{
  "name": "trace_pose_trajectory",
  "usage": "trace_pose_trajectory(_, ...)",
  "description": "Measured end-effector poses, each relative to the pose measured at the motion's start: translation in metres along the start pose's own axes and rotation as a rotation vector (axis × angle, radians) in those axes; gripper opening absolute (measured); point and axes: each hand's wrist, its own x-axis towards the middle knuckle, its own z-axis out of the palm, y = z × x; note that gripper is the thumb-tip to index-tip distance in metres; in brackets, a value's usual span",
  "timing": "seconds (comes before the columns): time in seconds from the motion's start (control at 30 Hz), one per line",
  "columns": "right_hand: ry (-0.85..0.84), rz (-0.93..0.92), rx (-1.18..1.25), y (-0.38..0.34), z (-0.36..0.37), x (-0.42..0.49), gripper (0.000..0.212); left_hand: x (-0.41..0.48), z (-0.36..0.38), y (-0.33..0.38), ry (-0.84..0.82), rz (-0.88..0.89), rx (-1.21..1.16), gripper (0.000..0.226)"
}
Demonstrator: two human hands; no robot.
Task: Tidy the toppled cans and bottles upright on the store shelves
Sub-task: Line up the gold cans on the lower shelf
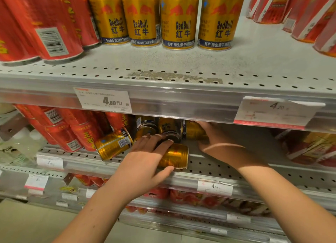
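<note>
Four upright cans (179, 19) stand on the top shelf (254, 61), upper centre of frame. The middle shelf (209, 168), frame centre, is tight: low headroom under the price rail (181, 106), red cans (80, 132) packed on the left, open shelf right of my hands. Gold cans lie toppled there. My left hand (145, 162) holds the front can (177, 156), which lies on its side at the shelf lip, fingers over it and thumb on the near side. A side can (113, 142) lies tilted just beside the red cans. My right hand (214, 142) is against a back can (193, 132); its fingers are partly hidden under the rail, so I can't tell the grip.
</note>
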Motion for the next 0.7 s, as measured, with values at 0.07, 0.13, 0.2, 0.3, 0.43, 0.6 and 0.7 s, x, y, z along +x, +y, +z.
trace_pose_trajectory(0.07,-0.004,0.017,0.010,0.003,-0.002,-0.005,0.064,0.000,-0.001,0.001,-0.004,0.008,0.019,0.074)
trace_pose_trajectory(0.13,0.017,0.037,0.048,0.008,-0.004,-0.009,0.065,0.001,-0.001,0.003,-0.005,0.020,0.040,0.077)
trace_pose_trajectory(0.2,0.023,0.068,0.085,0.011,-0.004,-0.013,0.072,0.003,0.000,0.005,-0.005,0.020,0.051,0.080)
trace_pose_trajectory(0.3,0.016,0.075,0.186,0.013,-0.003,-0.018,0.074,0.008,0.000,0.006,-0.011,0.009,0.049,0.084)
trace_pose_trajectory(0.43,0.023,0.055,0.278,0.014,0.000,-0.026,0.072,0.011,-0.001,0.004,-0.016,0.035,0.027,0.082)
trace_pose_trajectory(0.6,0.130,0.088,0.384,0.008,0.001,-0.036,0.064,0.009,-0.001,0.004,0.019,0.078,-0.069,0.072)
trace_pose_trajectory(0.7,0.179,0.126,0.468,0.001,0.001,-0.036,0.052,0.006,0.000,0.007,0.087,-0.007,-0.247,0.074)
